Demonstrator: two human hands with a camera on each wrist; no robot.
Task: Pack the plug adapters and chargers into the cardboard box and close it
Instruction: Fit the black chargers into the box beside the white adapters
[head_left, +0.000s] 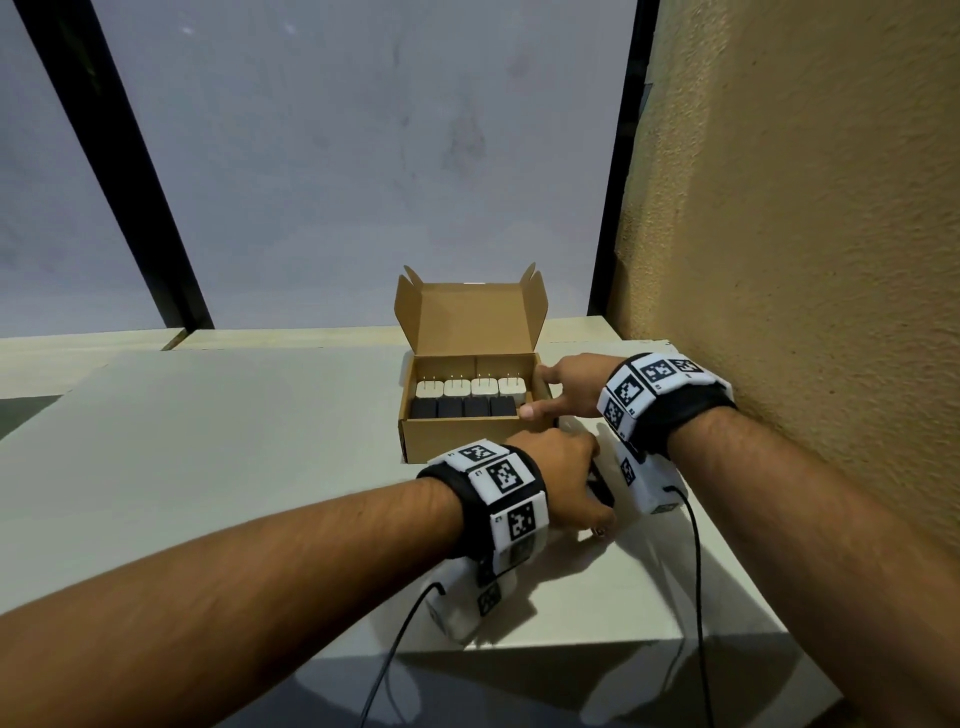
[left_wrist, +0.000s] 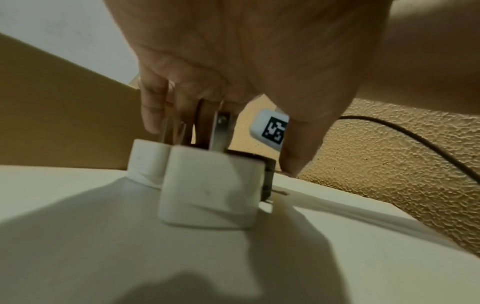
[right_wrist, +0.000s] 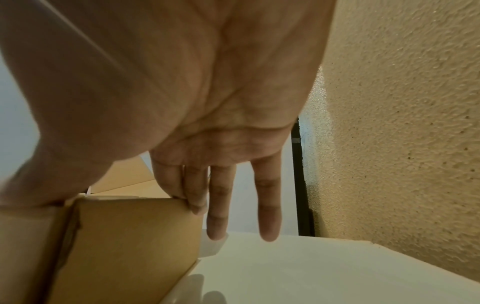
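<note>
The open cardboard box (head_left: 457, 436) stands on the white table, its lid (head_left: 470, 322) upright. Inside are a row of several white chargers (head_left: 470, 387) and a row of several black ones (head_left: 462, 408). My right hand (head_left: 537, 392) holds the box's right wall (right_wrist: 124, 246), thumb at the front corner and index and middle fingertips at the back corner. My left hand (head_left: 597, 499) is in front of the box and grips a cluster of plug adapters from above: a white adapter (left_wrist: 210, 191), a second white one (left_wrist: 148, 162) and a dark one (left_wrist: 269, 174). They stand on the table.
A textured tan wall (head_left: 779, 260) runs close along the right of the table. The table's front edge (head_left: 571, 644) lies just under my wrists. Black cables (head_left: 696, 571) hang from the wrist cameras. A window fills the back.
</note>
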